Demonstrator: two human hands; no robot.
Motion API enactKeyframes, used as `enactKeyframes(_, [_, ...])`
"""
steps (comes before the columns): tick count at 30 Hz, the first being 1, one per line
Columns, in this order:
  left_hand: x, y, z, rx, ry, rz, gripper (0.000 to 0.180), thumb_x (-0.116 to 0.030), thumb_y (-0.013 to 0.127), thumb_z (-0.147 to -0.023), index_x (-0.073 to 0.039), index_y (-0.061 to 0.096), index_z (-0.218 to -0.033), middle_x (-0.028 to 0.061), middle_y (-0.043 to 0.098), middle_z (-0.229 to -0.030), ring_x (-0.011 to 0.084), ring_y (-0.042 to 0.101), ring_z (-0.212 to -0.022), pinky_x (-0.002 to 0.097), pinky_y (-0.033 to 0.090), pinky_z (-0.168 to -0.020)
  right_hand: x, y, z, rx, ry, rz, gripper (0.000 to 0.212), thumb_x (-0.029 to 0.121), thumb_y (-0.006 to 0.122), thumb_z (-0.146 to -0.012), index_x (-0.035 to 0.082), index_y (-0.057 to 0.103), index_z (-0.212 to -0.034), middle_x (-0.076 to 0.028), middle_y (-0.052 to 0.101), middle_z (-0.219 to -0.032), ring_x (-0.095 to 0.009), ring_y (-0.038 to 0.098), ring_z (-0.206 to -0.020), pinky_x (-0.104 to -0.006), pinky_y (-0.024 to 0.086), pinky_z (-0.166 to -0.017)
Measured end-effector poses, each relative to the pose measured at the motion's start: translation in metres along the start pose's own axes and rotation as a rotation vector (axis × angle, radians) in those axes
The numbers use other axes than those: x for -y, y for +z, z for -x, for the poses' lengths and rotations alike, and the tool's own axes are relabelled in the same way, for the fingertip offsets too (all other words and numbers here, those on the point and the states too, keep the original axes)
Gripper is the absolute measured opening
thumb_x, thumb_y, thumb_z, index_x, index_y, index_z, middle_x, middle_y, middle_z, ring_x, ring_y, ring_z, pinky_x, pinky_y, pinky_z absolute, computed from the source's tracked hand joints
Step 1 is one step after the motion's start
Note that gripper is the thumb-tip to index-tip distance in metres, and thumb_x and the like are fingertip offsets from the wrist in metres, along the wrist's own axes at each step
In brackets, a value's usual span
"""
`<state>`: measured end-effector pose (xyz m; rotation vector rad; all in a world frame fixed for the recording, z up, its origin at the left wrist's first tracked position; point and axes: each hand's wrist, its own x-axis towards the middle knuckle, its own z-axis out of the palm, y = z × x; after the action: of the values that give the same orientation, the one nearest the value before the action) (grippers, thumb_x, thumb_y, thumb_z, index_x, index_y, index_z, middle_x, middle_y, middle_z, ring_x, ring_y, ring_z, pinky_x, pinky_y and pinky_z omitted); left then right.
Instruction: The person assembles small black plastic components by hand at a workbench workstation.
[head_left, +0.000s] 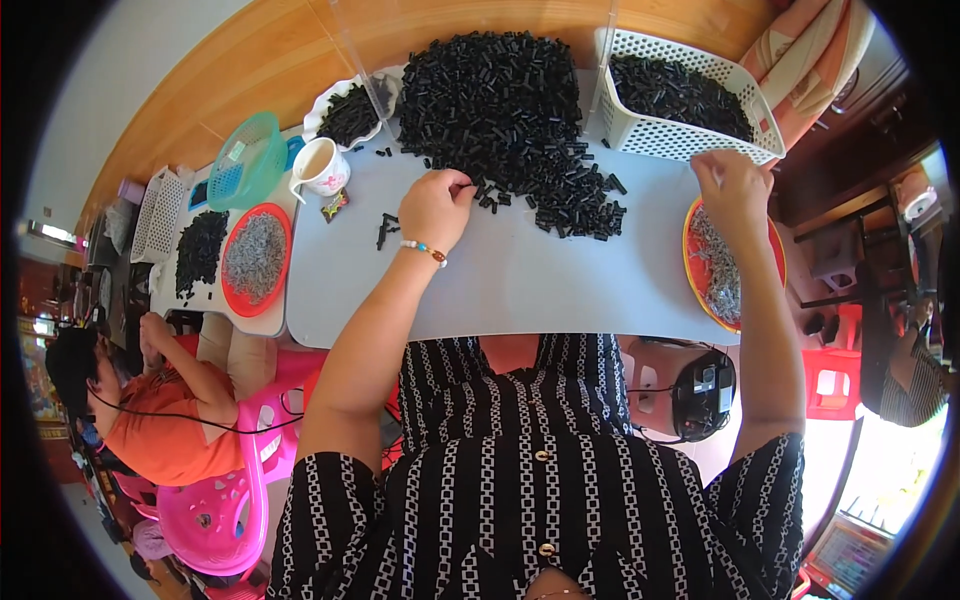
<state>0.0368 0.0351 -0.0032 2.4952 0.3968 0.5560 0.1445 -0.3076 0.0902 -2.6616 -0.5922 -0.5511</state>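
Mug of white ceramic, printed in pink, stands at left; the left hand, fingers curled inward, is at the near edge of a heap of short black tubes, its grip unclear. At right, the right hand bends its fingers above a round red tray of silvery pieces, any hold impossible to tell.

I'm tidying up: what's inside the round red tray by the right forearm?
The red tray holds small greyish pieces; the right forearm covers part, and what lies beneath the pieces is hidden.
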Motion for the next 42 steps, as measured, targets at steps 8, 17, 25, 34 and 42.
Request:
enactKeyframes(8, [-0.003,-0.003,0.017,0.055,0.084,-0.01,0.005,-0.009,0.065,-0.078,-0.01,0.067,-0.082,0.0063,0.066,-0.08,0.0259,0.064,-0.069,0.0375,0.05,-0.06,-0.004,-0.008,0.068,0.347,0.034,0.331,0.014,0.019,0.061,-0.078,0.011,0.071,-0.084,-0.008,0.069,-0.089,-0.025,0.063,-0.088,-0.0421,0.036,-0.088])
enactKeyframes(17, [-0.028,-0.03,0.057,0.36,-0.428,1.066,0.026,-0.006,0.064,-0.088,0.003,0.063,-0.112,0.0068,0.067,-0.091,0.0148,0.067,-0.083,0.0243,0.053,-0.073,-0.02,0.005,0.084,0.33,-0.07,0.396,0.009,0.016,0.062,-0.077,0.013,0.068,-0.083,-0.007,0.065,-0.088,-0.024,0.058,-0.092,-0.0407,0.034,-0.088])
enactKeyframes(25, [-0.056,-0.055,0.102,0.593,-0.474,1.598,0.027,0.0,0.058,-0.09,-0.001,0.06,-0.117,0.0068,0.064,-0.102,0.0149,0.063,-0.089,0.0285,0.051,-0.083,-0.027,0.004,0.088,0.283,-0.26,0.319,0.008,0.014,0.06,-0.075,0.012,0.066,-0.081,-0.006,0.063,-0.081,-0.022,0.057,-0.087,-0.0395,0.034,-0.084])
enactKeyframes(34, [-0.079,-0.071,0.121,0.676,-0.453,1.732,0.025,0.001,0.057,-0.09,-0.003,0.062,-0.114,0.0078,0.064,-0.103,0.0156,0.064,-0.089,0.0294,0.052,-0.081,-0.009,-0.02,0.089,0.148,-0.018,0.002,0.007,0.01,0.061,-0.082,0.004,0.06,-0.087,-0.009,0.065,-0.083,-0.024,0.062,-0.071,-0.0375,0.041,-0.08])
enactKeyframes(42, [-0.093,-0.067,0.13,0.593,-0.292,1.572,0.027,0.006,0.061,-0.085,-0.002,0.062,-0.111,0.0091,0.066,-0.1,0.0142,0.063,-0.089,0.0276,0.052,-0.081,0.085,-0.032,0.119,0.233,0.342,-1.163,0.009,-0.002,0.065,-0.084,-0.002,0.067,-0.092,-0.004,0.066,-0.088,-0.009,0.058,-0.083,-0.0231,0.046,-0.077])
